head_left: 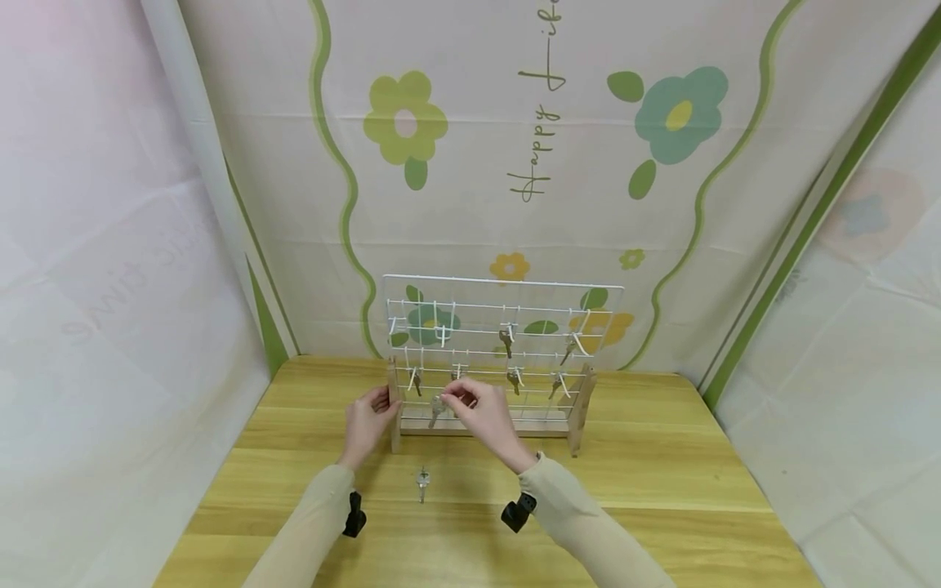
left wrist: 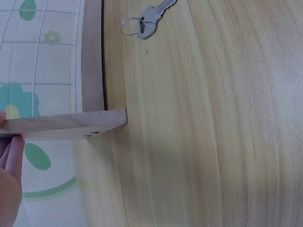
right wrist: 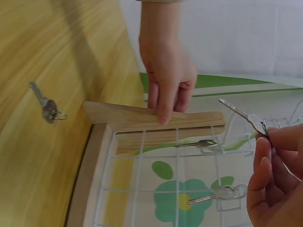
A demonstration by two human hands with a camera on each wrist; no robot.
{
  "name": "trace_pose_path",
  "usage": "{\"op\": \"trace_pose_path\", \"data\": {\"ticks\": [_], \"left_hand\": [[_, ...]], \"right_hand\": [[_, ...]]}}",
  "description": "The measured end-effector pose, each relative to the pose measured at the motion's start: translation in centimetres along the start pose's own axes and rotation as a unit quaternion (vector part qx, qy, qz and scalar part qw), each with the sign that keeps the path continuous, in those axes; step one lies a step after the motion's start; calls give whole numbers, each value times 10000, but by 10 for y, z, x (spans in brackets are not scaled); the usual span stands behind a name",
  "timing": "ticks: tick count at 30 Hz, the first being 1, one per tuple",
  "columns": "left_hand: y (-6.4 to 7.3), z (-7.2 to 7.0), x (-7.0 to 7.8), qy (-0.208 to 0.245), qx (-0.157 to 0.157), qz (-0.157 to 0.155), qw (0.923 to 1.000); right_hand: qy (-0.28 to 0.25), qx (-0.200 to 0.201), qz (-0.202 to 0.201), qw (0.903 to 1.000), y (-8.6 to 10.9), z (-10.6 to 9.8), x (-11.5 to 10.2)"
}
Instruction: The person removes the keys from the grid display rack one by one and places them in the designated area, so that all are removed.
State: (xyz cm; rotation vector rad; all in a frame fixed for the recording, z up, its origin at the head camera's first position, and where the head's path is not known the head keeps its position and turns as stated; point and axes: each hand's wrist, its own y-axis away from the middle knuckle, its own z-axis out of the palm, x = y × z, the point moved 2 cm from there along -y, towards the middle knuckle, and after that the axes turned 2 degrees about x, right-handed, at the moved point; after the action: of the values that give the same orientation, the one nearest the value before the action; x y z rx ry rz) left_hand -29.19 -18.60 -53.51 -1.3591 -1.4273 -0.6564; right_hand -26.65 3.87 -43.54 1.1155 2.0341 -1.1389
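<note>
My left hand [head_left: 367, 423] grips the left wooden upright [head_left: 395, 408] of a white wire grid rack [head_left: 507, 282], thumb on one face and fingers behind. In the right wrist view, my right hand [right wrist: 279, 182] pinches a silver key [right wrist: 244, 113] by its small ring, the blade pointing away from the fingers. The head view puts this hand before the lower hooks, left of the grid's middle. Another key with a ring [head_left: 422, 483] lies flat on the table in front of the rack. Several keys, one of them this key [head_left: 506, 341], hang from hooks on the grid.
The rack stands on a wood-grain table [head_left: 662, 457] with its wooden base bar [head_left: 537, 426] along the bottom. Two white hooks at the upper left, including this hook [head_left: 443, 333], carry no key. A flower-printed cloth [head_left: 470, 163] hangs behind and at both sides.
</note>
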Motion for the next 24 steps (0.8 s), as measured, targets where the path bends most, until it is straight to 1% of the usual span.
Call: {"op": "trace_pose_path", "data": {"ticks": [4,10,15,20,24], "left_hand": [[-1,1,0,15,12,61,10000],[-1,2,-3,104,55,37,9999],[0,2,-3,116,50,1,9999],[-1,2,-2,139,20,-26,9999],[-1,2,-3,173,-18,-33,9998]], "right_hand": [[131,-276,-3,9995,7,6,10],[277,-606,49,9978,18,16,32],[436,-866,231,9950,26,24,50],[388,-1084,348,9927,34,34,65],[470,-1229,570,9897,42,43,78]]}}
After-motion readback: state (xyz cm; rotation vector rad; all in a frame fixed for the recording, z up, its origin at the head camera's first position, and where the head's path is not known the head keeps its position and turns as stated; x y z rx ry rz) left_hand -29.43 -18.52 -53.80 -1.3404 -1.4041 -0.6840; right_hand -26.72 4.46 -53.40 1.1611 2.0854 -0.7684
